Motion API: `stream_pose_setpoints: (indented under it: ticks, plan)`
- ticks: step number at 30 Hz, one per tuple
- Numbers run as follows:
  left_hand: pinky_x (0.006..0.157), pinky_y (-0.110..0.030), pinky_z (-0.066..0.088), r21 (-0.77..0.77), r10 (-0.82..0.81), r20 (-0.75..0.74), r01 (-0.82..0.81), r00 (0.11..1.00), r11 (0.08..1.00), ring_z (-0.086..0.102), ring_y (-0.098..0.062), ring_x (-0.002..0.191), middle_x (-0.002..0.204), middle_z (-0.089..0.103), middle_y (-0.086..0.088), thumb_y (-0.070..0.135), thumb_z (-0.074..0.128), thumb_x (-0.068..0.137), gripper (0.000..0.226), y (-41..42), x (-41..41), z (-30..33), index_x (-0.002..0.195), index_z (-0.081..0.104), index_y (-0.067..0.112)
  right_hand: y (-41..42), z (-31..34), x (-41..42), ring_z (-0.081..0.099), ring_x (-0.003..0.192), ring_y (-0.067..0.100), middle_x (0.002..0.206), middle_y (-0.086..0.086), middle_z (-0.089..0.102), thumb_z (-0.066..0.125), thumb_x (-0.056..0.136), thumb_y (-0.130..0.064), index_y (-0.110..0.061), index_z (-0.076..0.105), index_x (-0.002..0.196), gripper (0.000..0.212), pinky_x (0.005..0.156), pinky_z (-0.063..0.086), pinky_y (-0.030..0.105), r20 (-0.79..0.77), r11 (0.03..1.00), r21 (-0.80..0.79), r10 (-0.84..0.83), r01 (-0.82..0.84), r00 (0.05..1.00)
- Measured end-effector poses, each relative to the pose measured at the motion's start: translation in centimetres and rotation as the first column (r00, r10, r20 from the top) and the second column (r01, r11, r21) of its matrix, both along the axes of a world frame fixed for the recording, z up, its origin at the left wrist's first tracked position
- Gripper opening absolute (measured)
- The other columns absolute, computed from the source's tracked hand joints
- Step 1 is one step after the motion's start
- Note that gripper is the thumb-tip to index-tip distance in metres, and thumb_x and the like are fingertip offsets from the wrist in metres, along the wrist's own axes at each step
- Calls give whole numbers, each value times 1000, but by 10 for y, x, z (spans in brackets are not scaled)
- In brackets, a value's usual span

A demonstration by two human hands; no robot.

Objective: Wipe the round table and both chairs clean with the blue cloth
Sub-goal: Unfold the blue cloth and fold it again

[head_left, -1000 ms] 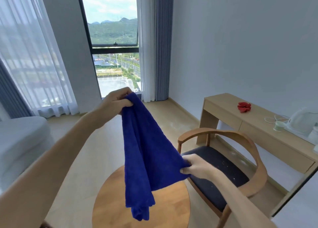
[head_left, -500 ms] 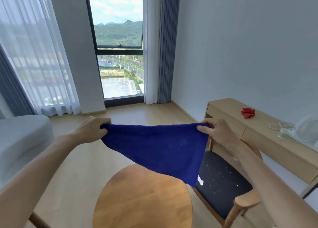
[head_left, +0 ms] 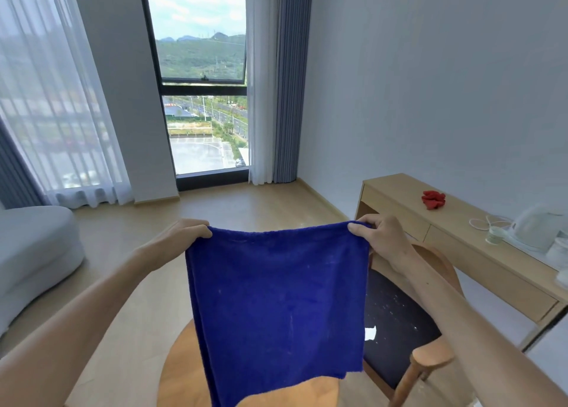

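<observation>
I hold the blue cloth spread out flat in front of me. My left hand grips its top left corner and my right hand grips its top right corner. The cloth hangs above the round wooden table, hiding most of the tabletop. To the right stands a wooden chair with a dark seat speckled with white crumbs and a white scrap. Only this one chair is in view.
A wooden desk along the right wall carries a red item, a white kettle and a small cup. A grey sofa sits at the left. Window and curtains stand ahead across bare wood floor.
The cloth went from hanging bunched in my raised left hand to being pulled open between both hands. It now hangs as a flat sheet, held level at its two top corners.
</observation>
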State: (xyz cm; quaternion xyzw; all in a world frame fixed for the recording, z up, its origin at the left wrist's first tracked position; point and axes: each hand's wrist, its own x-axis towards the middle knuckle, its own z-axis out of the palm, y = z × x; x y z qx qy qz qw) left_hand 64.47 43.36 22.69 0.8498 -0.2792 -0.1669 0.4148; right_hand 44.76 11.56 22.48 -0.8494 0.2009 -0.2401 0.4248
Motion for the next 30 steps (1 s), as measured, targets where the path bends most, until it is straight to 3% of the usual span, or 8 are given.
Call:
stream_pose_setpoints:
  ticks: [4, 6, 9, 13, 18, 24, 27, 30]
  plan:
    - [59, -27, 37, 55, 87, 14, -88, 996, 995, 48, -15, 61, 61, 53, 1, 9, 47, 93, 33, -14, -4, -4, 61, 53, 12, 11, -3, 8, 63, 51, 10, 62, 4, 66, 65, 89, -17, -15, 68, 67, 22, 44, 45, 19, -13, 997, -57, -56, 55, 998]
    - [55, -25, 45, 92, 117, -17, -115, 993, 989, 56, -17, 60, 69, 61, -6, 12, 50, 92, 23, -28, -13, -3, 74, 62, 5, 27, -5, 16, 64, 52, 14, 61, 7, 66, 65, 88, -17, -13, 68, 65, 23, 43, 50, 22, -44, 989, -136, -61, 54, 997]
    - [51, -24, 51, 104, 106, -101, -96, 989, 990, 61, -18, 54, 71, 66, -11, 13, 54, 89, 18, -57, -33, -2, 79, 66, 3, 63, -8, 31, 65, 53, 19, 62, 8, 67, 63, 87, -17, -8, 71, 71, 20, 55, 57, 34, -102, 983, -180, 17, -35, 995]
    - [47, -22, 53, 31, 86, -190, -82, 978, 996, 66, -15, 48, 58, 68, -9, 11, 57, 87, 18, -93, -57, -1, 73, 66, 5, 98, -9, 45, 65, 74, 14, 78, 1, 71, 64, 87, -21, -12, 76, 90, 15, 70, 56, 30, -88, 958, -256, 113, -132, 990]
    - [67, -33, 61, -46, 88, -312, -108, 946, 993, 73, -27, 71, 75, 73, -20, 11, 54, 90, 17, -101, -65, 4, 89, 66, -1, 99, -6, 49, 66, 74, 12, 82, 2, 73, 63, 88, -20, -12, 76, 92, 15, 65, 56, 23, -46, 966, -226, 121, -128, 992]
    - [93, -45, 54, -69, 14, -474, -53, 880, 996, 69, -38, 96, 98, 70, -29, -3, 46, 87, 27, -97, -71, 8, 103, 65, -13, 92, -10, 48, 60, 65, 6, 75, 1, 70, 57, 92, -24, -10, 74, 85, 24, 56, 43, 14, -104, 943, -249, 200, -221, 974]
    - [93, -43, 54, -115, -52, -467, -2, 883, 993, 67, -38, 101, 105, 67, -32, -13, 39, 86, 33, -94, -72, 9, 109, 63, -13, 87, -7, 43, 61, 71, 6, 80, -2, 68, 68, 85, -35, -12, 70, 94, 25, 61, 50, 15, -191, 901, -259, 305, -348, 933]
    - [82, -36, 59, -171, -139, -434, 70, 890, 983, 70, -30, 97, 102, 71, -23, -18, 36, 85, 40, -90, -70, 5, 107, 68, -7, 77, -3, 39, 61, 82, 10, 87, -4, 65, 66, 86, -19, -13, 69, 101, 16, 68, 47, 13, -188, 876, -325, 311, -358, 932]
